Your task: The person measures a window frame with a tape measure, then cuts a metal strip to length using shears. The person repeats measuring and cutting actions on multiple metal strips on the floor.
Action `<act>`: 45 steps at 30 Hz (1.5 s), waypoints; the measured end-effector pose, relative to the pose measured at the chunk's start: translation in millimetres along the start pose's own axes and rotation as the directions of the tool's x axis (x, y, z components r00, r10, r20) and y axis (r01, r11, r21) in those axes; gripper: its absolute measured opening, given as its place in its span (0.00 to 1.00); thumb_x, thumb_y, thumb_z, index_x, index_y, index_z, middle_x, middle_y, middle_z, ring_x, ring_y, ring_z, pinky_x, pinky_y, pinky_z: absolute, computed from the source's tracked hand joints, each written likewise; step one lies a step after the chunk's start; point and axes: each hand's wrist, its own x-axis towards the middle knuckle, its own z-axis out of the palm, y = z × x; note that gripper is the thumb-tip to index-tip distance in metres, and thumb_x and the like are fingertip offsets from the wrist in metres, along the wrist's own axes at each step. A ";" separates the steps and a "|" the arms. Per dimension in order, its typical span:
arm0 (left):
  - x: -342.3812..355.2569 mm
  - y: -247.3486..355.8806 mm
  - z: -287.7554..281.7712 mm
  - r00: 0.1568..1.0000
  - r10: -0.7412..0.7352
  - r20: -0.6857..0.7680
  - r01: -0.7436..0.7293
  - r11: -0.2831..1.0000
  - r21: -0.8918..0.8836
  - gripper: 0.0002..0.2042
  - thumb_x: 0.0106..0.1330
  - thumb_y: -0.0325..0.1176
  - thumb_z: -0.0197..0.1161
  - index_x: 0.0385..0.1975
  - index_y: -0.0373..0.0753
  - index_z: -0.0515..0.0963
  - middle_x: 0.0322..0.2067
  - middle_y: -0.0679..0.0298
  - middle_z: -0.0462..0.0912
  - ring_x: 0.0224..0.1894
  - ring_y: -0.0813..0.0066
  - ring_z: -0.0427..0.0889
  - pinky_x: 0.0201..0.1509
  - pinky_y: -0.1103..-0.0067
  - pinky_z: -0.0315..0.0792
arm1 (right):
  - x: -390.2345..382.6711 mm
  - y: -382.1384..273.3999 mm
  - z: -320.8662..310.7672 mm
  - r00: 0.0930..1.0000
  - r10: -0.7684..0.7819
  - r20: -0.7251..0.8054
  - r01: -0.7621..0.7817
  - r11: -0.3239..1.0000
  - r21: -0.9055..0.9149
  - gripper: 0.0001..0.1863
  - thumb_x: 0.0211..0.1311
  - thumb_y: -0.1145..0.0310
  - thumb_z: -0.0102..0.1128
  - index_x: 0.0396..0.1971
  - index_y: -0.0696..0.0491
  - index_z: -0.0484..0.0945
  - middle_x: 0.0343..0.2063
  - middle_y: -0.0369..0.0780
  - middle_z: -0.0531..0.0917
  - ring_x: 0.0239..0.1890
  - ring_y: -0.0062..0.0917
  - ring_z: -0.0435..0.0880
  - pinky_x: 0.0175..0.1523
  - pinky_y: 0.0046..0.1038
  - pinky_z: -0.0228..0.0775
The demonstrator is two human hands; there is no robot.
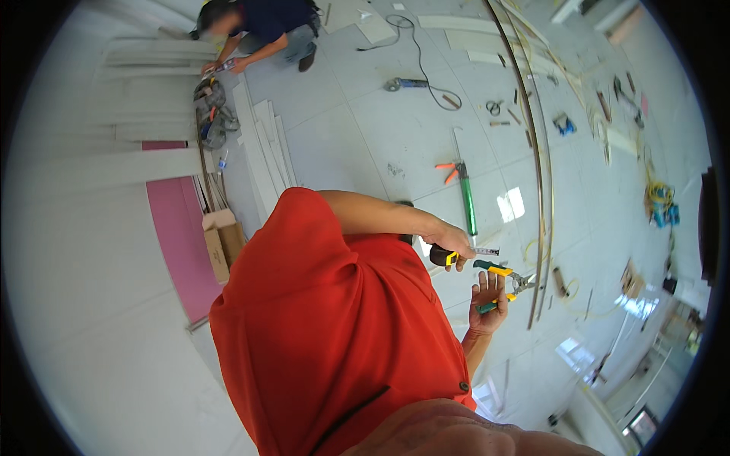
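Note:
My left hand (454,237), at the end of the bare arm reaching in from the left, grips a black and yellow tape measure (442,256), with a short length of blade out to the right. Just below it, my right hand (485,315) holds green and yellow snips (498,270) palm upward, their handles spread and metal jaws pointing right. My red shirt fills the lower middle of the view. A green caulking gun (470,205) with an orange trigger lies on the floor above my hands. Long thin strips (538,190) run down just right of the snips.
A co-worker (266,30) crouches at upper left, hands on something small. White boards (266,144) and a cardboard box (224,243) lie along the left. An angle grinder (407,83) with a looped cord, and power tools with yellow hose (661,205), lie on the tiled floor.

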 end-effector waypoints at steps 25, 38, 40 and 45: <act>-55.5 -62.1 -76.2 0.722 0.277 -0.635 -0.571 0.756 -0.320 0.27 0.82 0.54 0.51 0.33 0.37 0.85 0.34 0.61 0.88 0.35 0.71 0.85 0.44 0.72 0.80 | 117.4 -18.7 46.6 0.937 0.300 0.180 -0.222 0.907 -0.358 0.20 0.78 0.53 0.57 0.55 0.52 0.83 0.60 0.44 0.85 0.60 0.39 0.84 0.57 0.40 0.80; -94.2 -132.8 -94.6 0.594 -0.043 -0.804 -0.772 0.251 -0.584 0.22 0.80 0.55 0.58 0.37 0.41 0.83 0.31 0.63 0.84 0.25 0.72 0.80 0.26 0.72 0.70 | 103.6 16.8 71.5 0.908 0.414 0.070 -0.352 0.841 -0.411 0.19 0.75 0.54 0.61 0.55 0.52 0.82 0.55 0.43 0.85 0.56 0.36 0.85 0.53 0.39 0.80; -104.7 -121.9 -86.3 0.602 -0.006 -0.799 -0.780 0.213 -0.589 0.23 0.81 0.53 0.57 0.36 0.36 0.81 0.29 0.59 0.83 0.24 0.69 0.81 0.27 0.73 0.77 | 97.8 13.8 68.6 0.913 0.404 0.061 -0.347 0.845 -0.406 0.19 0.75 0.55 0.61 0.56 0.52 0.81 0.56 0.43 0.85 0.55 0.36 0.85 0.53 0.39 0.80; -125.5 -111.2 -73.7 0.579 0.000 -0.815 -0.802 0.181 -0.570 0.23 0.81 0.54 0.55 0.36 0.38 0.81 0.27 0.61 0.81 0.22 0.70 0.78 0.24 0.72 0.72 | 91.0 16.6 73.7 0.915 0.391 0.096 -0.324 0.857 -0.401 0.20 0.74 0.55 0.63 0.57 0.52 0.81 0.57 0.43 0.84 0.55 0.36 0.85 0.53 0.39 0.79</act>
